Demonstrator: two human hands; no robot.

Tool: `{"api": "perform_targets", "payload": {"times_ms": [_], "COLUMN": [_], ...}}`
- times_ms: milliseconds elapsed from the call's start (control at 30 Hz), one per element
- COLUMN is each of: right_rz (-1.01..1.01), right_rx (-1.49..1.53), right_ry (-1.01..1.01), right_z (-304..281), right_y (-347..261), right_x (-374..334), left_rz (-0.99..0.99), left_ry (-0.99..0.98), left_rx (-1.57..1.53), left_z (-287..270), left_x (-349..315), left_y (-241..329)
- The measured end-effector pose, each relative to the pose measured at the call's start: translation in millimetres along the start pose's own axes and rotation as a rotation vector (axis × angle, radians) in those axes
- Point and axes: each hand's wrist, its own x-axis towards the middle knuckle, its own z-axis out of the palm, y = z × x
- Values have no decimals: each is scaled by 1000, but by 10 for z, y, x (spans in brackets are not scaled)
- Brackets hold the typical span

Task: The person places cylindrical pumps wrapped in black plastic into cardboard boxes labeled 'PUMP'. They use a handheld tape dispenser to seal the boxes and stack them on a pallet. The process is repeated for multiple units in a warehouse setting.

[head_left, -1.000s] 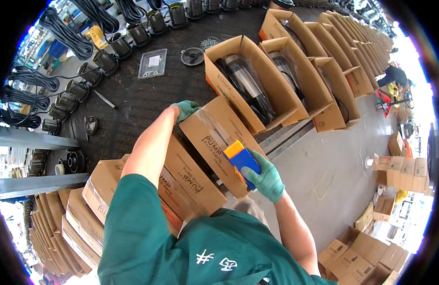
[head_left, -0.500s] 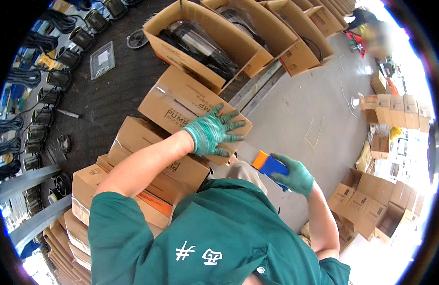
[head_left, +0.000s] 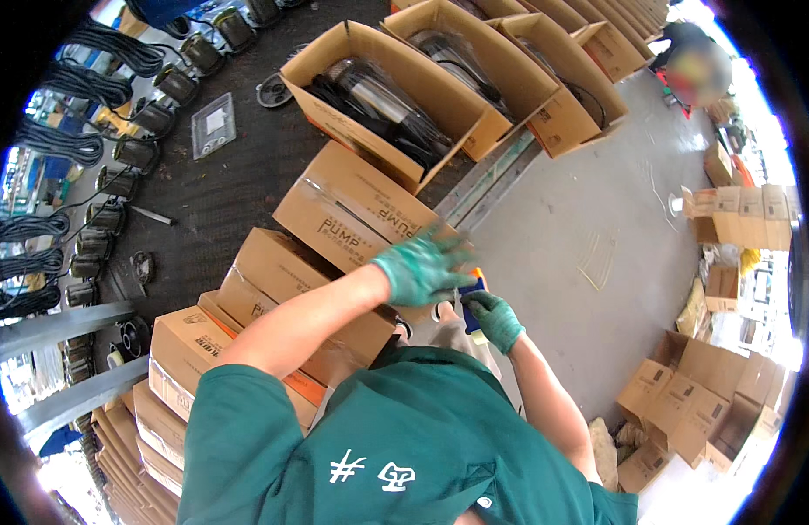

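Observation:
My left hand (head_left: 422, 269), in a green glove, is at the right end of a closed cardboard box (head_left: 339, 206). Its fingers are apart and smeared by motion; whether the palm touches the box I cannot tell. Close beside it, my right hand (head_left: 495, 321), gloved too, is closed on a blue tape dispenser (head_left: 473, 302) with an orange end, held upright by the box's right end. The gloved fingers cover part of the dispenser. A dark slit runs along the box's top between its two flaps.
Open cartons (head_left: 383, 105) holding metal pumps in plastic wrap stand beyond the box. More closed boxes (head_left: 278, 271) sit nearer on the left. Pump parts with coiled black cables (head_left: 63, 136) line the far left. Empty cartons (head_left: 684, 394) lie on the right floor; a person (head_left: 693, 70) is far right.
My right hand has brought the dispenser left and turned it upright by the box end. My left hand has shifted slightly right and down, its fingers now blurred. The whole view has shifted slightly.

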Motion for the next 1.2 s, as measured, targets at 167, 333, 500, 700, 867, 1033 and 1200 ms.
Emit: {"api": "perform_targets", "payload": {"times_ms": [167, 333, 500, 700, 867, 1033, 1200], "right_rz": [11, 32, -164, -82, -239, -312, -678], "right_rx": [49, 465, 493, 151, 46, -37, -498], "right_ry": [16, -236, -394, -166, -332, -671, -593], "right_z": [153, 270, -26, -1251, -1489, -655, -277], "right_y": [52, 413, 823, -359, -951, -1439, -1696], "right_x": [340, 827, 1037, 10, -263, -468, -368], "left_rz": [-848, -1260, -1139, -1405, -1384, -1422, -1565], "left_ry": [42, 31, 12, 108, 138, 329, 180], "left_rx": [135, -339, -104, -543, -512, -71, 56], "left_z": [-485, -666, 57, -432, -1262, -2403, -2287], "left_x": [-711, -1030, -1273, -399, -734, -1520, -2534], "left_y": [-981, -1556, -1670, -730, -365, 50, 92]}}
